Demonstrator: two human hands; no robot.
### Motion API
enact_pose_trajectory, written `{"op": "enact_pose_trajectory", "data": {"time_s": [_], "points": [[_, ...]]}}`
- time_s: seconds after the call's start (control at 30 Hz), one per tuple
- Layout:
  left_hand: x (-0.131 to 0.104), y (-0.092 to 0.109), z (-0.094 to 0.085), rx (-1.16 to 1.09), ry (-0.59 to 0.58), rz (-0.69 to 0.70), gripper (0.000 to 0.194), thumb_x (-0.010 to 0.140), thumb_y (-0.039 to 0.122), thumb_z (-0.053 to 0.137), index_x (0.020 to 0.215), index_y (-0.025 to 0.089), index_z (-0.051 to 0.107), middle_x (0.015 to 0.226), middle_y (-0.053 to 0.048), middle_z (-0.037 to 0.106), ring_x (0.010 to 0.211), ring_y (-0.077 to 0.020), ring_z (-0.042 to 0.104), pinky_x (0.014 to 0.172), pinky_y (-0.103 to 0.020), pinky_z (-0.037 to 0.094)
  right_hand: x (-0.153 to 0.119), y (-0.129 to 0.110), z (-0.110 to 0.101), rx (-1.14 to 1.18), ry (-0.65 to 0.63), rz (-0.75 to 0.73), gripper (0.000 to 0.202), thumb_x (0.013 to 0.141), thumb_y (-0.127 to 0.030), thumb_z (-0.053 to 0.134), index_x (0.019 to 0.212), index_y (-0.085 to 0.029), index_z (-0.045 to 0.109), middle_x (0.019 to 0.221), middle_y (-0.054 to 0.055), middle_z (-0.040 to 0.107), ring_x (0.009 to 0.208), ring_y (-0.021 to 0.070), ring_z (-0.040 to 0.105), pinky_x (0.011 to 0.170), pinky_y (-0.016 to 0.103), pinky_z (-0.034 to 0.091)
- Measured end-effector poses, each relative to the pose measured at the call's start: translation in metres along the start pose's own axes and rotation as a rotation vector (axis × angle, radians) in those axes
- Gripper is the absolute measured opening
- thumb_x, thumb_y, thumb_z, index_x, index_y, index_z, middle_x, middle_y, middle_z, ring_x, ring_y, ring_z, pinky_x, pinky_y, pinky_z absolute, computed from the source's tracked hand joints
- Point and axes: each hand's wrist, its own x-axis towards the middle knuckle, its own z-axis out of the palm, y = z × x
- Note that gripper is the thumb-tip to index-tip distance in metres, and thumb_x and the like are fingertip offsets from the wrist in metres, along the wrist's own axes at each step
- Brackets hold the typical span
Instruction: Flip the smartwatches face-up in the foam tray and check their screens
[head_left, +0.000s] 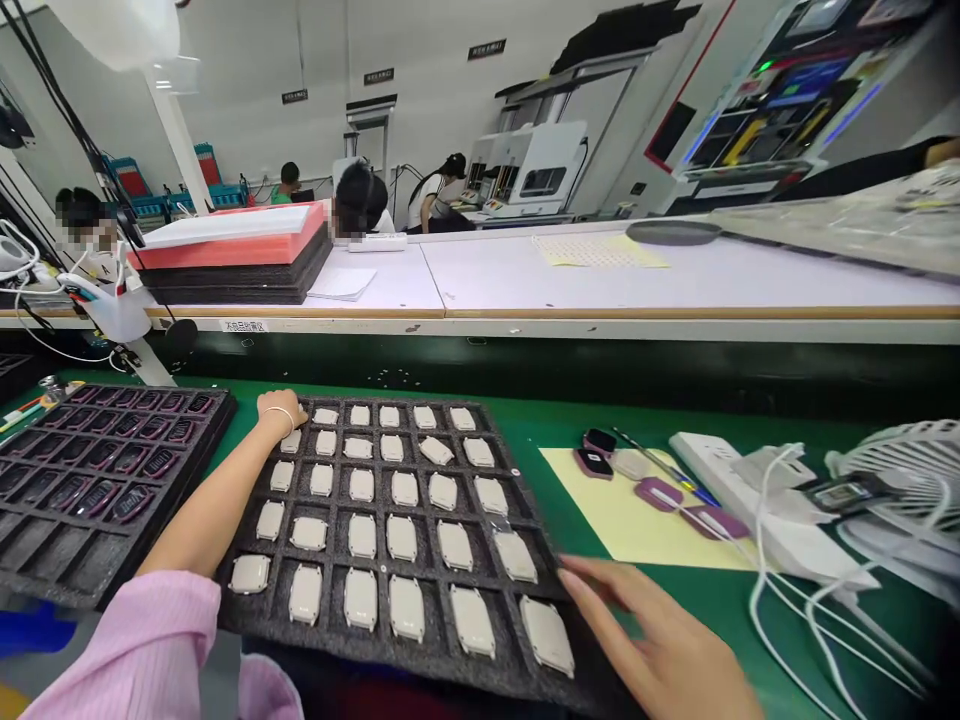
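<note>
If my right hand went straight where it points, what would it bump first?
Your right hand would probably meet the dark foam tray first, at its right edge; exact depth is unclear.

Right hand (664, 635) — forearm out of frame

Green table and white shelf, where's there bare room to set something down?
Shelf: a wide patch between the white papers and dotted sheet. Table: a small patch between the right hand and yellow paper. In the left tray, near slots are vacant. Crowded: around the power strip and fan.
</note>
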Motion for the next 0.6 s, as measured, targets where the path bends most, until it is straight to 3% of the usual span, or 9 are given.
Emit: {"op": "enact_pose_trajectory", "data": {"time_s": [0.07,0.13,0.23,0.33,0.43,0.6], "points": [[-0.003,0.002,-0.004,0.049,-0.027,-0.022,0.039,0.094,0.048,0.060,0.113,0.014,0.065,0.121,-0.012,0.066,0.112,-0.0257,0.063,0.096,-0.047,0.050,0.032,-0.016,0.008,-0.031,-0.022,-0.146,0.040,0.098,-0.057,0.044,0.092,-0.026,0.069,0.092,0.005,0.075,0.080,0.0231,0.072,0.062,0.031,0.058],[-0.008,0.006,-0.010,0.081,-0.033,-0.015,0.044,0.096,0.051,0.055,0.115,0.013,0.065,0.121,-0.014,0.066,0.112,-0.0260,0.063,0.094,-0.046,0.051,0.063,-0.019,0.014,-0.065,-0.058,-0.156,0.040,0.099,-0.053,0.041,0.092,-0.024,0.068,0.094,0.006,0.075,0.079,0.0232,0.072,0.064,0.032,0.055],[-0.013,0.019,-0.016,0.114,-0.004,0.072,0.050,0.097,0.055,0.050,0.123,0.015,0.061,0.128,-0.015,0.063,0.122,-0.0279,0.057,0.100,-0.047,0.047,0.111,-0.007,0.023,-0.197,-0.154,0.063,0.039,0.098,-0.048,0.042,0.103,-0.020,0.068,0.097,0.010,0.074,0.079,0.0267,0.070,0.064,0.034,0.052],[-0.012,0.040,-0.018,0.143,-0.036,0.166,0.050,0.092,0.056,0.057,0.121,0.016,0.064,0.128,-0.013,0.064,0.126,-0.0290,0.054,0.105,-0.050,0.041,0.147,0.003,0.036,-0.400,-0.366,0.305,0.045,0.103,-0.041,0.035,0.125,-0.011,0.061,0.103,0.019,0.074,0.093,0.0348,0.070,0.070,0.039,0.050],[-0.007,0.055,-0.018,0.167,-0.091,0.207,0.042,0.088,0.051,0.066,0.109,0.015,0.068,0.123,-0.012,0.067,0.123,-0.0288,0.057,0.109,-0.054,0.037,0.160,0.009,0.051,-0.423,-0.520,0.340,0.048,0.106,-0.032,0.026,0.117,-0.005,0.064,0.107,0.023,0.072,0.102,0.0347,0.069,0.079,0.040,0.050],[0.002,0.054,-0.014,0.125,-0.066,0.323,0.035,0.090,0.041,0.067,0.114,0.016,0.066,0.120,-0.010,0.066,0.123,-0.0288,0.055,0.109,-0.055,0.037,0.156,0.024,0.064,-0.362,-0.543,0.268,0.044,0.107,-0.030,0.027,0.114,-0.008,0.065,0.117,0.018,0.070,0.108,0.0268,0.067,0.084,0.032,0.049]]}}
